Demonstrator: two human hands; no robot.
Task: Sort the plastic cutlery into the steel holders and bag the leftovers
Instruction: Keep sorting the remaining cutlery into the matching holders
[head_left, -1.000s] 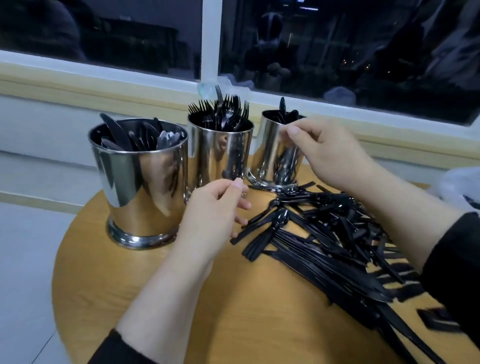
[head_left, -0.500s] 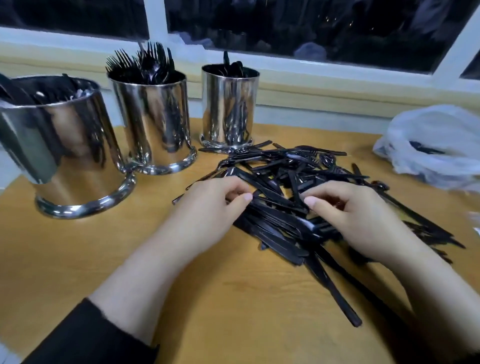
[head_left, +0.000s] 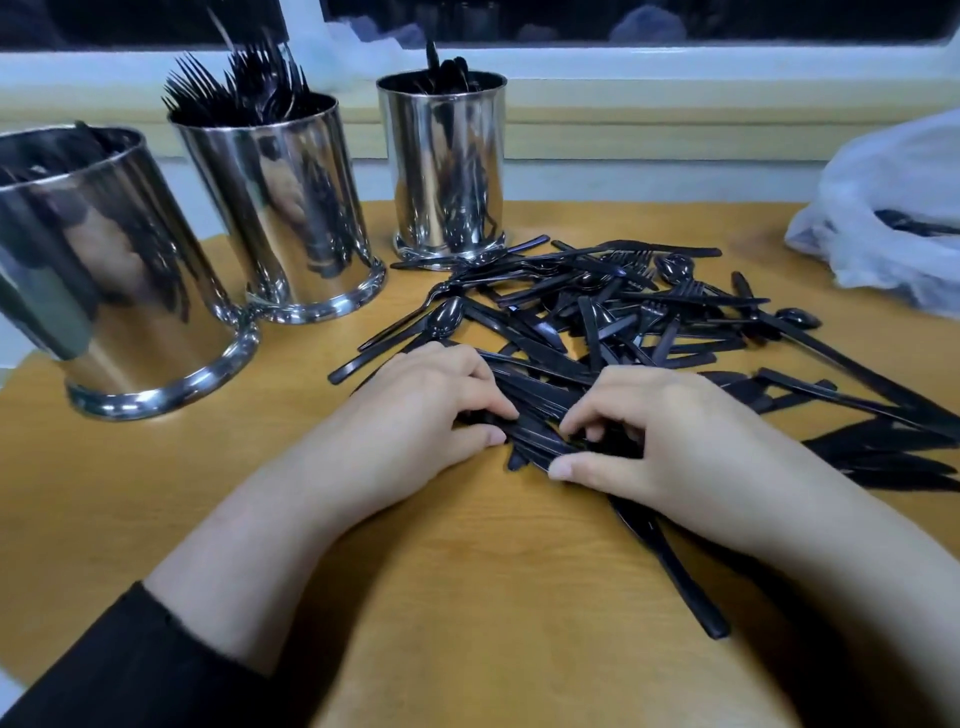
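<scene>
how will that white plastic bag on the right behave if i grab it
The plastic bag is thin, crumpled film, so it will probably flop and collapse. It looks light, holding only a few dark pieces, so it may slide on the wooden table instead of lifting cleanly.

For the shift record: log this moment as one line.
left hand: grips knives in cutlery pile | right hand: grips same bundle | steel holders: part filled | bag: table's right

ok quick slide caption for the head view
Both hands gather black cutlery on a wooden table beside three steel holders.
</scene>
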